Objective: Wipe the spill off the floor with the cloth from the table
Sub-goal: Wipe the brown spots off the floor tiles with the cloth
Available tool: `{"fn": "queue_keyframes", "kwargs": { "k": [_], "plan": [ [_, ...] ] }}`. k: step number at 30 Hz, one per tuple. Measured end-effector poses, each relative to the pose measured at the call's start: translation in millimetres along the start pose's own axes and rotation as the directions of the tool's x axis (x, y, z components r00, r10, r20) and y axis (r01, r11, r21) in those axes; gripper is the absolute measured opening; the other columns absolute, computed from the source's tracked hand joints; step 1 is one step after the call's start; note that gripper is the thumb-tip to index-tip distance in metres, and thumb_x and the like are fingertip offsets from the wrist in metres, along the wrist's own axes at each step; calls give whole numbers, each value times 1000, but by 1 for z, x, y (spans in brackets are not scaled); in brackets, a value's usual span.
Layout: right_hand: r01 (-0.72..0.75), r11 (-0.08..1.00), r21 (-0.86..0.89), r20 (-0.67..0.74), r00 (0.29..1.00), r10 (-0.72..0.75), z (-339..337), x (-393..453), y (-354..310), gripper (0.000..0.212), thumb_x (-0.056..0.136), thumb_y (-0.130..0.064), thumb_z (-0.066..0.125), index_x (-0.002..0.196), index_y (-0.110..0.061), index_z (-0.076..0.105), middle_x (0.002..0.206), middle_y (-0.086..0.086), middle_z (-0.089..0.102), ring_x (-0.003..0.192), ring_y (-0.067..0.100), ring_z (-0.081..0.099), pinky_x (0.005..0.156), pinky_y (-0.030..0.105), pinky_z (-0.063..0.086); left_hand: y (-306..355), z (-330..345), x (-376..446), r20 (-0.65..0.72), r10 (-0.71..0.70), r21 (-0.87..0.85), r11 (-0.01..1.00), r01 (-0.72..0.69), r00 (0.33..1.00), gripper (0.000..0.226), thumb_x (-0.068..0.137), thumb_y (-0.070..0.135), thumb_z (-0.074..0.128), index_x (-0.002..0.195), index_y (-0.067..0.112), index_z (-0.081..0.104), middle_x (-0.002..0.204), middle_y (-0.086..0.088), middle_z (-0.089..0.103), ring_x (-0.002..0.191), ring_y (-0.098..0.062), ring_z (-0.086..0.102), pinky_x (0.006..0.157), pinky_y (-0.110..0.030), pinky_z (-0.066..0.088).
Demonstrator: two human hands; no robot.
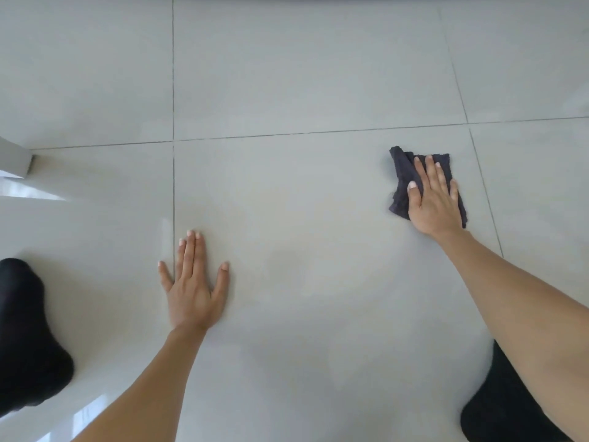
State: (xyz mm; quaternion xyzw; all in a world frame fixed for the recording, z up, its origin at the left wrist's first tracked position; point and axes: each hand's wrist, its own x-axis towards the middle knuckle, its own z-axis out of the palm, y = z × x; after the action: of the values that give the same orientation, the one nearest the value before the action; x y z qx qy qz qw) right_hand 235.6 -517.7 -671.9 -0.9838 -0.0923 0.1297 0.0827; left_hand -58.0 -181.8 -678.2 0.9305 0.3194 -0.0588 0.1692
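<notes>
A dark grey cloth lies bunched on the pale tiled floor at the right. My right hand presses flat on top of it, fingers spread, covering most of it. My left hand rests palm-down on the bare floor at the lower left, fingers apart, holding nothing. Between the hands a faint damp smear dulls the tile; its edges are hard to make out.
A white furniture leg stands at the left edge. My knees in black fabric sit at the lower left and lower right. Dark grout lines cross the floor.
</notes>
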Motion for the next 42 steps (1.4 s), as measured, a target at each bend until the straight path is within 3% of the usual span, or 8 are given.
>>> {"fn": "queue_keyframes", "kwargs": {
  "k": [7,10,13,23,31,38,42],
  "plan": [
    [-338,936,96,-49,938,343,13,-31,-17,59,101,-41,15,155,-21,2,163,2,-6,150,18,-5,119,52,-3,-2,-1,0,31,19,-42,999,-18,999,74,90,58,20,153,21,6,160,10,2,147,-8,0,117,-44,-6],
    [-333,939,89,-61,939,339,29,-56,-48,59,101,-42,17,155,-22,2,163,3,-6,150,18,-5,118,53,-4,-20,-9,-5,52,88,-54,995,-85,995,73,91,57,22,153,22,6,159,12,0,146,-6,-2,117,-42,-4],
    [-299,950,88,-55,951,304,41,-70,-84,60,101,-42,18,155,-23,3,163,3,-6,150,18,-5,118,53,-3,-55,-18,-23,56,68,14,998,-69,996,70,92,55,19,153,23,7,158,13,0,144,-3,-2,118,-45,1],
    [21,1000,14,-31,999,-21,79,-95,-244,59,101,-41,21,154,-24,5,163,2,-3,150,19,-2,118,52,-2,-72,-17,-33,60,46,61,997,-50,997,66,94,49,20,153,23,9,158,11,3,145,-4,2,118,-41,0],
    [314,949,-25,37,949,-313,104,-115,-349,59,99,-42,21,154,-24,9,163,3,2,150,18,1,118,49,-4,-75,-16,-33,42,70,38,997,-71,997,62,95,43,22,152,21,12,158,10,5,145,-4,3,117,-42,2],
    [571,818,-69,98,820,-564,106,-142,-329,58,98,-40,21,154,-23,17,162,3,12,149,18,13,119,48,6,-74,-16,-32,49,72,32,997,-74,996,59,97,37,24,152,19,14,157,11,3,145,-5,4,117,-41,-1],
    [610,786,-95,113,791,-601,96,-144,-280,56,99,-39,24,154,-25,18,162,1,13,149,17,15,120,46,5,-74,-17,-32,67,64,18,998,-66,996,60,97,38,23,153,23,7,158,13,0,146,-4,2,118,-41,-1]
  ]
}}
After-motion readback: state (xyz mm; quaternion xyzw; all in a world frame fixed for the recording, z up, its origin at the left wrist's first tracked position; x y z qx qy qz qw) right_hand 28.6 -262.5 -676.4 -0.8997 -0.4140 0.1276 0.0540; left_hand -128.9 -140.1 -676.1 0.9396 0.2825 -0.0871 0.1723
